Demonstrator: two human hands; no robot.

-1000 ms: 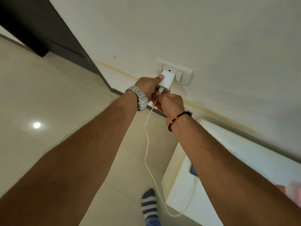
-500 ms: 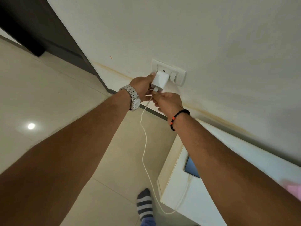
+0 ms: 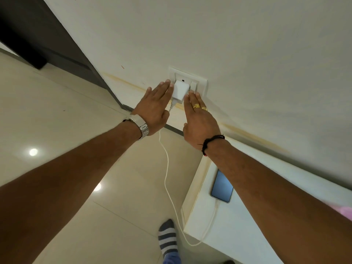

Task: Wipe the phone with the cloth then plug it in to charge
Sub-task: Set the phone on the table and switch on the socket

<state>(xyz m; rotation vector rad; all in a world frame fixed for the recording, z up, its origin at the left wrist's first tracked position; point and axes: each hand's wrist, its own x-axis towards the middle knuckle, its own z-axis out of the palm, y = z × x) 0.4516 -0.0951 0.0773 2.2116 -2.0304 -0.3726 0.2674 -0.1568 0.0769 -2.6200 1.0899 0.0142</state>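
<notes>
- Both hands have let go of the charger (image 3: 180, 91) since half a second ago; my left hand (image 3: 155, 105) and right hand (image 3: 200, 119) now lie flat with fingers spread, either side of it, gripping nothing.
- It sits in the wall socket (image 3: 198, 82), cable (image 3: 167, 168) trailing to the phone (image 3: 222, 186) lying face up on the white table (image 3: 238, 225).
- I judge plugging in nearly done; next, the switch beside the plug, if off.
- A pink shape at the right edge, maybe the cloth, is too blurred to tell.

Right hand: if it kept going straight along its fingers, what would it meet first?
Probably the socket plate on the wall; the right hand points there, fingertips beside the charger. Depth is unclear.
</notes>
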